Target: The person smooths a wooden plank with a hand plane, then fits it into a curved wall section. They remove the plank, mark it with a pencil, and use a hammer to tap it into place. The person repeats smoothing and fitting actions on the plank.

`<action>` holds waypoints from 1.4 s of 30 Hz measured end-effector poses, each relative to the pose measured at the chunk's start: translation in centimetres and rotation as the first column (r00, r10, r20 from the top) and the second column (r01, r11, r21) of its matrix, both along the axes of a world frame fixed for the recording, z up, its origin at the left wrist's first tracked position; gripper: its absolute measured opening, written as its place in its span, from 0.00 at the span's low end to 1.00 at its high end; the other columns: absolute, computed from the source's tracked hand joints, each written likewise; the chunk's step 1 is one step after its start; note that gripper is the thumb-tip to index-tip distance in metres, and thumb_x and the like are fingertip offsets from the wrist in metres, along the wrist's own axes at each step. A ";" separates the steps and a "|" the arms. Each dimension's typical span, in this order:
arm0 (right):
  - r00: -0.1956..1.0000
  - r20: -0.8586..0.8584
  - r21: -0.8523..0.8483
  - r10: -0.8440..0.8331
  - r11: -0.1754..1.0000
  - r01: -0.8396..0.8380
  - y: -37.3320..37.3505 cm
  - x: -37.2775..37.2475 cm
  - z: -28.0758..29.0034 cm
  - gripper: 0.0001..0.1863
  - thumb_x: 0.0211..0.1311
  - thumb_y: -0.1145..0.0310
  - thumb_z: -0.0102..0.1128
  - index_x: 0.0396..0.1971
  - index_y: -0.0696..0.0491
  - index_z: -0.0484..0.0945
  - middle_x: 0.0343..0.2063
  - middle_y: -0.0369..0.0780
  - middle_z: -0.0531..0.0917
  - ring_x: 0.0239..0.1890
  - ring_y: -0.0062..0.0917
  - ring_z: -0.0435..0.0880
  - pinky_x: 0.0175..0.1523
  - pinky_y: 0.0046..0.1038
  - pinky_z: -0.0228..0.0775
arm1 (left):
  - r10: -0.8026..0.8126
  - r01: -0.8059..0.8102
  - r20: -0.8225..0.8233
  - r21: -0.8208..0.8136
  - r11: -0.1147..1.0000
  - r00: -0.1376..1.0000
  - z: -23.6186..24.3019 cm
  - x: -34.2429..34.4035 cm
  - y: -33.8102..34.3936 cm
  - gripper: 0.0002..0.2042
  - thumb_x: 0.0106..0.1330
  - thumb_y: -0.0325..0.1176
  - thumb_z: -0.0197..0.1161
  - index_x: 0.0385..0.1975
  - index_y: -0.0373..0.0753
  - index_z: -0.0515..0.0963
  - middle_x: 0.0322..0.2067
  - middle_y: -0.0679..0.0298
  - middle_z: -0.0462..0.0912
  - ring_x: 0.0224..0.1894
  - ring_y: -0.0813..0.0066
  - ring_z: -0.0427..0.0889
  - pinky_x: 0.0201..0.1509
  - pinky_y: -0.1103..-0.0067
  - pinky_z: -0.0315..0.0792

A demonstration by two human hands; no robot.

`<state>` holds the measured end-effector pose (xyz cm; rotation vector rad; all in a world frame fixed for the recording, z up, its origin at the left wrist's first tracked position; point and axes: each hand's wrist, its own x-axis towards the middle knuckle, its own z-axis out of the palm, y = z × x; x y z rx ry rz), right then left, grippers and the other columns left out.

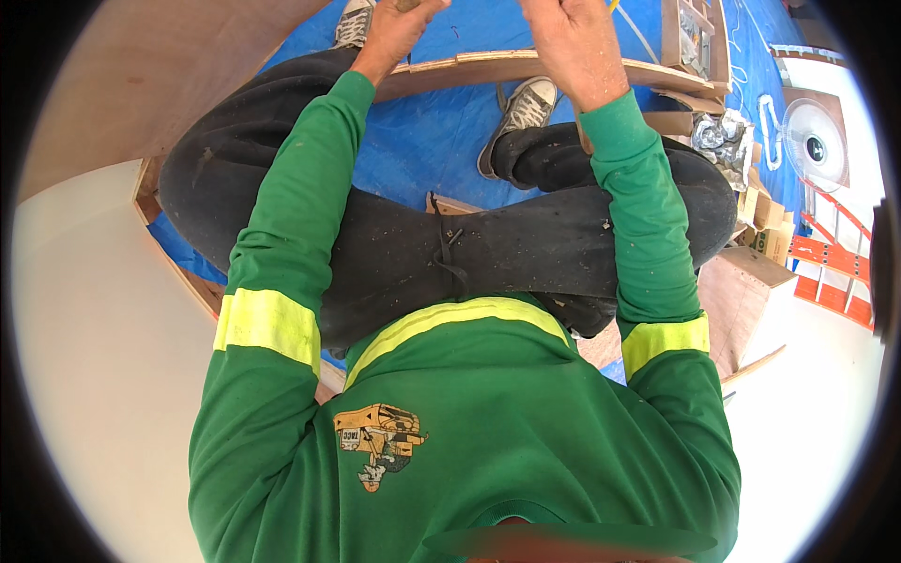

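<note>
I look down along my green sleeves to both hands at the top edge of the picture. My left hand (399, 28) is curled into a fist around a small tan piece (407, 5) that the frame edge cuts off. My right hand (572, 42) is raised beside it, its fingertips out of the picture, and a thin yellow strip (612, 6) shows just to its right. Both hands hover over a curved plywood strip (469, 68) that runs across a blue tarp (422, 141). My grey sneakers (522, 108) and black trousers lie under the arms.
A large plywood sheet (160, 66) fills the upper left. At right are a wooden frame with crumpled foil (718, 136), small cardboard boxes (765, 225), a white fan (812, 141) and an orange ladder (831, 267). A pale floor (94, 357) lies at left.
</note>
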<state>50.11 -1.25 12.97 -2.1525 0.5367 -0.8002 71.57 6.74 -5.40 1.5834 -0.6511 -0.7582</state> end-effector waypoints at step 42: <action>0.973 -0.232 -0.271 -0.007 0.961 -0.057 0.8 -1.2 -2.5 0.13 0.82 0.60 0.52 0.46 0.55 0.70 0.29 0.59 0.84 0.33 0.62 0.84 0.37 0.61 0.73 | -0.023 0.031 0.036 -0.242 0.970 0.999 2.9 -1.0 0.7 0.16 0.71 0.37 0.73 0.21 0.43 0.77 0.20 0.71 0.75 0.23 0.83 0.72 0.28 0.80 0.65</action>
